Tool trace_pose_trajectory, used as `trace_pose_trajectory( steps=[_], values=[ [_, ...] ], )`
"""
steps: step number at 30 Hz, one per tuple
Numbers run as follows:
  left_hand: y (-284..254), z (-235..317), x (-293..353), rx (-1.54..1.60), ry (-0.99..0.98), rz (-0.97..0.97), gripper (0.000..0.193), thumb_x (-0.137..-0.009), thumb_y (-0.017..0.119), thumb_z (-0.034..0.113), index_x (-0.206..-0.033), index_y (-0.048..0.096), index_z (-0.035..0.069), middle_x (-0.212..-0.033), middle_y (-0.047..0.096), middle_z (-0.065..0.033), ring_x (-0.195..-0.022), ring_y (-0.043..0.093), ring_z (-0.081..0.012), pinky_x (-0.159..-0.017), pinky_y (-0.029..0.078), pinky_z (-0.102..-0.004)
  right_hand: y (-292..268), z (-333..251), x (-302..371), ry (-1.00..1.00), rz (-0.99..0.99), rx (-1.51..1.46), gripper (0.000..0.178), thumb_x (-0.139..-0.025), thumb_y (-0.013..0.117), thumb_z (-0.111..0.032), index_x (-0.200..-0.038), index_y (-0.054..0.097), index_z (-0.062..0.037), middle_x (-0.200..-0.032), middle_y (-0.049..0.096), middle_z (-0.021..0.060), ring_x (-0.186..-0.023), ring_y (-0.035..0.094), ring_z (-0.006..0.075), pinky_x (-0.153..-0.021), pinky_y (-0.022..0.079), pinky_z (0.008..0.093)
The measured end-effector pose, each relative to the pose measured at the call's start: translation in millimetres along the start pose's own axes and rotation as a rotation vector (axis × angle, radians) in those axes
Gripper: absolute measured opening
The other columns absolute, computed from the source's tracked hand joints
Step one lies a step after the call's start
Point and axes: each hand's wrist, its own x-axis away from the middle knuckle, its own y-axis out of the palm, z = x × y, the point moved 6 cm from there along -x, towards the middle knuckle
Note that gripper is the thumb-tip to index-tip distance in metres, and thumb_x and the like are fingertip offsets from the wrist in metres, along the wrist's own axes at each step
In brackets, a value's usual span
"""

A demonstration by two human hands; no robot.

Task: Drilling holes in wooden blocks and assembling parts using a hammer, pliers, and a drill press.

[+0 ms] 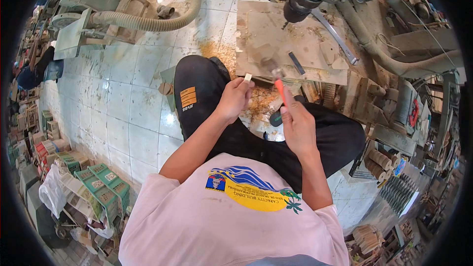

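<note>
My left hand (234, 99) pinches a small pale wooden block (248, 77) between thumb and fingers, just off the near edge of a dusty board (256, 22). Closed around an orange-handled tool (281, 90) is my right hand (299, 127). The tool's head is smeared by motion over the board, so its kind is unclear. On the board lies a short dark bar (296, 63). A drill press chuck (297, 10) with a bit hangs above the board's far side.
A long metal bar (335, 37) rests at the board's right. Wood shavings (261, 102) lie beneath its near edge. A ribbed hose (148, 21) curves across the far left floor. Green and white crates (106, 182) stand at lower left. Machinery (389, 98) and wood pieces crowd the right.
</note>
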Motion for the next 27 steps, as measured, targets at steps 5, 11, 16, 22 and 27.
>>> trace_pose_trajectory(
  steps=[5, 11, 16, 22, 27],
  values=[
    [6, 2, 22, -0.1, 0.011, -0.008, 0.012, -0.105, 0.059, 0.016, -0.101, 0.052, 0.007, -0.073, 0.054, 0.0006, -0.043, 0.034, -0.0047, -0.038, 0.023, -0.0231, -38, 31, -22, 0.085, 0.337, 0.024, 0.052, -0.099, 0.059, -0.009, -0.151, 0.053, -0.0106, -0.101, 0.067, 0.0198, -0.086, 0.067, 0.0375, -0.08, 0.054, 0.0451],
    [5, 0, 25, -0.099, 0.093, -0.076, 0.014, -0.105, 0.062, 0.018, -0.102, 0.055, 0.007, -0.08, 0.059, -0.0016, -0.047, 0.04, -0.0035, -0.041, 0.028, -0.0223, -40, 74, -51, 0.195, 0.325, 0.215, 0.047, -0.098, 0.059, -0.012, -0.145, 0.057, -0.0109, -0.105, 0.066, 0.0192, -0.097, 0.066, 0.0425, -0.083, 0.054, 0.0504],
    [19, 11, 31, 0.014, 0.074, -0.193, 0.015, -0.102, 0.067, 0.017, -0.098, 0.058, 0.006, -0.078, 0.057, 0.0013, -0.049, 0.042, -0.0045, -0.044, 0.032, -0.0226, -46, 74, -53, 0.264, 0.364, 0.308, 0.042, -0.094, 0.065, -0.01, -0.137, 0.063, -0.0095, -0.114, 0.064, 0.0188, -0.108, 0.063, 0.0396, -0.091, 0.052, 0.0478],
    [20, 8, 35, -0.216, 0.162, -0.114, 0.027, -0.106, 0.06, 0.025, -0.112, 0.069, 0.001, -0.084, 0.061, 0.0016, -0.068, 0.056, -0.0071, -0.059, 0.044, -0.0238, -52, 65, -33, 0.081, 0.482, 0.211, 0.017, -0.089, 0.071, -0.012, -0.105, 0.073, -0.0065, -0.102, 0.067, 0.0173, -0.098, 0.063, 0.0397, -0.087, 0.052, 0.0477],
    [15, 8, 34, -0.166, 0.197, -0.217, 0.03, -0.109, 0.054, 0.024, -0.123, 0.063, -0.001, -0.085, 0.061, -0.0022, -0.073, 0.058, -0.0115, -0.062, 0.048, -0.0247, -124, 9, 29, -0.214, 0.701, -0.081, 0.01, -0.091, 0.071, -0.011, -0.099, 0.07, -0.0044, -0.095, 0.068, 0.0142, -0.082, 0.065, 0.0315, -0.072, 0.053, 0.0389]
  ],
)
